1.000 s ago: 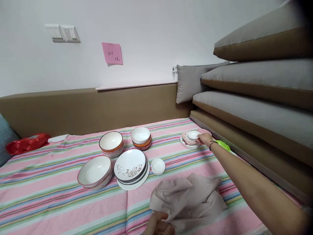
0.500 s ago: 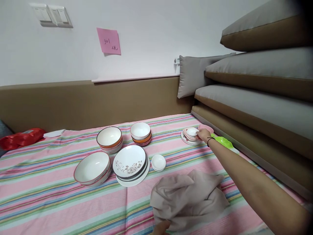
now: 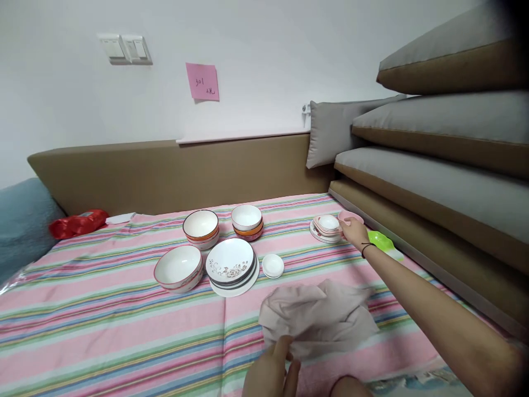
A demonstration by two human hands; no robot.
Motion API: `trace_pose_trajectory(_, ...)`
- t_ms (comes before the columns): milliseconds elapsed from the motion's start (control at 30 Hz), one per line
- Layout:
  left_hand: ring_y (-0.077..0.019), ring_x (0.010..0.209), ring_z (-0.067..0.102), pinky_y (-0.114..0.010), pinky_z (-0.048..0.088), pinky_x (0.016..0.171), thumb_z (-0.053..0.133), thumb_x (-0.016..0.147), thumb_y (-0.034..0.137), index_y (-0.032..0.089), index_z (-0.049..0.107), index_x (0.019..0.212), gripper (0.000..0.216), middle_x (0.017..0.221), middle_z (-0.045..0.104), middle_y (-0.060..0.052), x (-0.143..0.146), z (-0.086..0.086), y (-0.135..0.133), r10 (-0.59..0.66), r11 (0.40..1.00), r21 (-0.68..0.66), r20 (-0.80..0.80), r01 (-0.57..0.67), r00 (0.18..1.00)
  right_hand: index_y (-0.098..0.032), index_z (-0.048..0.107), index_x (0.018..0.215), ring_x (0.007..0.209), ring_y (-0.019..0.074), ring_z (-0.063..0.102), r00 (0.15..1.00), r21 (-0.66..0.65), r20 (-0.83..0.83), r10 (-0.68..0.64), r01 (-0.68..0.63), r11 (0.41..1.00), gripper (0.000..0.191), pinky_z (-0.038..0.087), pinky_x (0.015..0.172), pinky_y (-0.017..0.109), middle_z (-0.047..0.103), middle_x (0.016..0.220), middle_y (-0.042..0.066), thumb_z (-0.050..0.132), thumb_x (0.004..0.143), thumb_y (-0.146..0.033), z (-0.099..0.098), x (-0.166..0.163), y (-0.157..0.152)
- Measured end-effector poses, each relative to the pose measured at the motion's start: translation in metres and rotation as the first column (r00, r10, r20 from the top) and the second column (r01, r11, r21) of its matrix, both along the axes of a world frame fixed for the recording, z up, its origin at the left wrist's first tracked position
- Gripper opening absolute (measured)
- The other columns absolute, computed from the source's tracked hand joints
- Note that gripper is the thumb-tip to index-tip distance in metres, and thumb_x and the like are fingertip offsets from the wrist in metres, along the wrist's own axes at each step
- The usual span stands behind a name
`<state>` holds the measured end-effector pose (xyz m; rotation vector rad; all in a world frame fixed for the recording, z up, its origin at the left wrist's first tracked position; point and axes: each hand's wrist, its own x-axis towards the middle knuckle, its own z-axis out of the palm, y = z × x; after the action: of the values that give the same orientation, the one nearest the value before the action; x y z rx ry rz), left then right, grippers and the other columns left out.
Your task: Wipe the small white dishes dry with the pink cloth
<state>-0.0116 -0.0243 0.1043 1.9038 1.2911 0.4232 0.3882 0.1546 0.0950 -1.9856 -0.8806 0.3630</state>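
My right hand [image 3: 352,229] reaches far out at the right, fingers loosely bent, beside a stack of small plates [image 3: 321,237] topped by a small white dish [image 3: 329,221]. It partly covers a pink bowl [image 3: 351,215] behind it; whether it touches the bowl is hidden. Low in the view, my left hand [image 3: 268,370] is open, thumb and fingers apart, at the near edge of a crumpled grey-beige cloth [image 3: 322,317]. Two small white dishes [image 3: 273,264] sit stacked beyond the cloth, right of a pile of plates with a floral top plate [image 3: 230,259].
White bowls [image 3: 178,266] stand in stacks at centre left, two more stacks [image 3: 201,225] [image 3: 247,218] behind. A green dish [image 3: 381,241] lies beside my right wrist, against the stacked cushions [image 3: 430,171]. A red packet [image 3: 78,223] rests far left on the striped cloth [image 3: 124,331].
My right hand has drawn off the small white dish, slightly rightward. More of my left hand has come into view, near the crumpled cloth. The view has turned slightly left.
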Motion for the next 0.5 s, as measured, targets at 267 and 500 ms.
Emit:
trace_pose_trajectory(267, -0.0255, 0.100, 0.060, -0.031, 0.042, 0.079, 0.034, 0.087, 0.022, 0.013, 0.060, 0.105, 0.033, 0.105, 0.065, -0.016, -0.005, 0.021, 0.013, 0.083, 0.993, 0.107, -0.370, -0.046, 0.925, -0.014, 0.055, 0.105, 0.044, 0.0122, 0.051, 0.917, 0.118, -0.213, 0.337, -0.318, 0.941, 0.037, 0.039, 0.045, 0.022, 0.058, 0.053, -0.001, 0.051, 0.077, -0.037, -0.021, -0.102, -0.118)
trace_pose_trajectory(500, -0.0265, 0.100, 0.060, -0.033, 0.043, 0.082, 0.034, 0.086, 0.014, 0.008, 0.063, 0.102, 0.034, 0.104, 0.064, -0.019, -0.008, 0.000, 0.025, 0.135, 0.991, 0.074, -0.396, -0.115, 0.908, -0.016, 0.058, 0.098, 0.063, 0.0161, 0.059, 0.782, 0.234, -0.215, 0.585, -0.540, 0.808, 0.031, 0.047, 0.060, 0.028, 0.064, 0.071, 0.004, 0.049, 0.080, -0.039, -0.049, -0.203, -0.184)
